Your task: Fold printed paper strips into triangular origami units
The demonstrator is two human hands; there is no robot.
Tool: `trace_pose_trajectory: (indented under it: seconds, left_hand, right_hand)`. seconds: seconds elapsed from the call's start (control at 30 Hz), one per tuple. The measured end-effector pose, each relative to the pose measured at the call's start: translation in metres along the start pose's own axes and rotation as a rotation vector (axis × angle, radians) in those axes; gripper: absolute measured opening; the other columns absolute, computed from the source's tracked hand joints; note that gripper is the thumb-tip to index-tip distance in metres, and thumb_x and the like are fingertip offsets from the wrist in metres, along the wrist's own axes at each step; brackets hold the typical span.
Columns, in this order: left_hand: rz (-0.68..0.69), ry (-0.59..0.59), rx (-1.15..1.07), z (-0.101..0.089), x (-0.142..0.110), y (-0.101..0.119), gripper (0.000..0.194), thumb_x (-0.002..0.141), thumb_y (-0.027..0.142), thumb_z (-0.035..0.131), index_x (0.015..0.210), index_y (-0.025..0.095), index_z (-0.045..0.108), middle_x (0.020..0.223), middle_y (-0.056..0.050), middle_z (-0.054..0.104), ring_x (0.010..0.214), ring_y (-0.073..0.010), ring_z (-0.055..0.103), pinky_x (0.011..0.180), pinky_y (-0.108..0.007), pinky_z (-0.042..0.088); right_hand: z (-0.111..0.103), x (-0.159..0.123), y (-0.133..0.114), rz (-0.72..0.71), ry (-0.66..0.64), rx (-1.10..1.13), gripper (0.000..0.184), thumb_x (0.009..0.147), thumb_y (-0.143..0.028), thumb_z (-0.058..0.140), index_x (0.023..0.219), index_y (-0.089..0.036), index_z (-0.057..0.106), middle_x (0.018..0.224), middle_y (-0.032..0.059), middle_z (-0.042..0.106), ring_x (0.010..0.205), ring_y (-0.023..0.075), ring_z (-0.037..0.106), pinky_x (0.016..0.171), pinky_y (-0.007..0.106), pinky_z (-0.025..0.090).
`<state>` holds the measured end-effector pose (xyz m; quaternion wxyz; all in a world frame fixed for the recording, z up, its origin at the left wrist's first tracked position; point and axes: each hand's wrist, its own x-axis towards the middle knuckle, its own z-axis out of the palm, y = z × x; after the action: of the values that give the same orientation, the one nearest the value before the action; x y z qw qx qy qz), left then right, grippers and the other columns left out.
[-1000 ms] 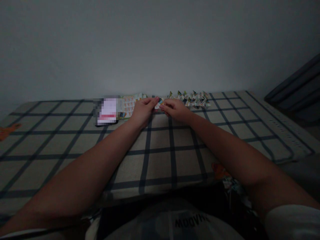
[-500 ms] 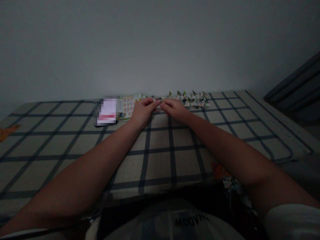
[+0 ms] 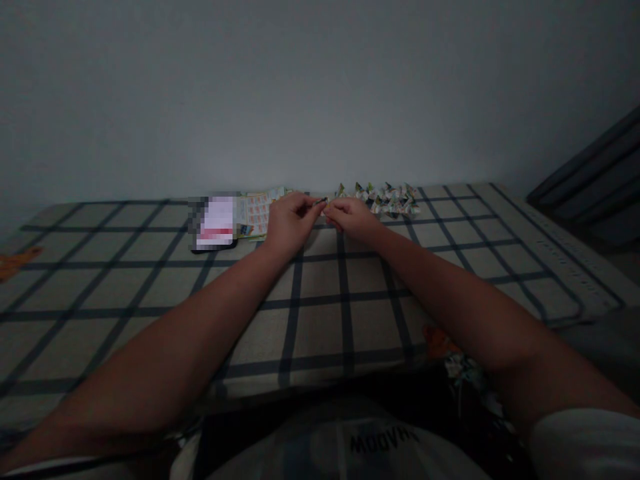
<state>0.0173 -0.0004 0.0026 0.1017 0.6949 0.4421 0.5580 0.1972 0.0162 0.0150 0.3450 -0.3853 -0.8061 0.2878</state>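
Observation:
Near the back of the cloth-covered table, my left hand [image 3: 294, 223] and my right hand [image 3: 353, 218] meet almost fingertip to fingertip. Between them they pinch a small folded piece of printed paper [image 3: 323, 201], mostly hidden by the fingers. Just behind and right of my right hand lie several folded paper pieces [image 3: 395, 199] with pointed tips, set in rows. A stack of printed paper sheets [image 3: 256, 212] lies beside my left hand, on its left.
A phone-like device [image 3: 216, 223] with a bright, blurred screen lies left of the sheets. The checked tablecloth [image 3: 320, 320] reaches back to a plain wall [image 3: 320, 100]. Orange items show at the left edge [image 3: 19, 262] and at the front edge [image 3: 439, 339].
The left hand has turned slightly and shifted a little right, and the paper between the fingers now shows less. My right hand has barely moved.

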Motion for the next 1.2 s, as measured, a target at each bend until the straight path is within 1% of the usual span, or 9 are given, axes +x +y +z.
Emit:
trace_pose_trajectory:
  seconds: [0.1,0.17,0.33,0.47,0.67,0.87,1.0,1.1,1.2]
  left_hand:
    - [-0.126,0.004,-0.123,0.002,0.001,-0.005,0.021,0.083,0.040,0.078,0.075,0.021,0.074,0.067,0.000,0.067,0.065,-0.0151,0.059,0.065,-0.029,0.045]
    - [-0.235,-0.040,-0.280,0.003,0.002,-0.010,0.032,0.081,0.050,0.079,0.072,0.021,0.072,0.064,0.001,0.065,0.062,-0.0146,0.057,0.060,-0.028,0.044]
    - [-0.369,-0.115,-0.525,0.007,0.003,-0.016,0.046,0.073,0.064,0.084,0.074,0.020,0.072,0.068,0.000,0.065,0.061,-0.0130,0.057,0.059,-0.026,0.045]
    - [-0.400,-0.145,-0.514,0.005,0.001,-0.009,0.046,0.074,0.062,0.086,0.066,0.020,0.068,0.061,0.000,0.060,0.055,-0.0116,0.051,0.053,-0.027,0.039]
    - [-0.329,-0.142,-0.350,0.000,-0.001,-0.005,0.053,0.078,0.061,0.082,0.054,0.021,0.060,0.051,0.002,0.050,0.051,-0.0107,0.039,0.049,-0.028,0.029]
    - [-0.490,-0.200,-0.638,0.007,0.001,-0.006,0.052,0.070,0.066,0.087,0.064,0.021,0.062,0.057,0.002,0.051,0.052,-0.0096,0.043,0.048,-0.026,0.033]
    - [-0.618,-0.259,-0.774,0.008,0.003,-0.005,0.051,0.063,0.062,0.094,0.071,0.021,0.064,0.060,0.002,0.053,0.053,-0.0099,0.047,0.048,-0.025,0.037]
    - [-0.643,-0.221,-0.818,0.007,0.004,-0.006,0.049,0.058,0.055,0.099,0.073,0.021,0.066,0.062,0.002,0.056,0.053,-0.0084,0.046,0.047,-0.024,0.037]
    - [-0.639,-0.206,-0.833,0.006,0.005,-0.009,0.046,0.059,0.051,0.099,0.072,0.021,0.067,0.063,0.002,0.059,0.052,-0.0076,0.047,0.046,-0.023,0.037]
  right_hand:
    - [0.002,0.000,0.003,-0.013,0.015,0.033,0.036,0.100,-0.036,0.052,0.067,-0.020,0.050,0.059,-0.0040,0.047,0.059,0.0121,0.043,0.061,0.028,0.032]
    - [0.003,0.000,0.005,-0.017,-0.014,0.083,0.034,0.102,-0.037,0.050,0.072,-0.020,0.051,0.060,-0.0042,0.048,0.059,0.0120,0.044,0.061,0.027,0.034]
    - [0.005,-0.002,0.010,-0.048,-0.065,0.159,0.024,0.103,-0.035,0.050,0.083,-0.021,0.050,0.066,-0.0043,0.051,0.060,0.0124,0.047,0.060,0.026,0.037]
    - [0.005,-0.003,0.010,-0.087,-0.030,0.122,0.023,0.102,-0.034,0.051,0.083,-0.021,0.050,0.068,-0.0031,0.052,0.064,0.0134,0.047,0.063,0.027,0.037]
    - [0.002,0.000,0.009,-0.089,0.011,0.007,0.029,0.098,-0.039,0.057,0.076,-0.020,0.053,0.066,-0.0025,0.051,0.064,0.0138,0.044,0.063,0.029,0.033]
    - [0.004,-0.001,0.006,-0.094,0.002,0.126,0.026,0.099,-0.039,0.055,0.079,-0.022,0.050,0.063,-0.0042,0.052,0.059,0.0127,0.046,0.060,0.027,0.035]
    - [0.003,0.000,0.008,-0.074,-0.008,0.169,0.025,0.097,-0.039,0.058,0.080,-0.022,0.050,0.063,-0.0045,0.052,0.058,0.0123,0.048,0.059,0.027,0.037]
    - [0.004,0.000,0.011,-0.054,0.000,0.157,0.027,0.097,-0.040,0.059,0.079,-0.021,0.052,0.062,-0.0041,0.052,0.058,0.0124,0.048,0.059,0.027,0.037]
    - [0.005,-0.001,0.010,-0.052,-0.010,0.144,0.029,0.099,-0.042,0.055,0.080,-0.021,0.054,0.063,-0.0037,0.052,0.059,0.0130,0.048,0.060,0.028,0.038]
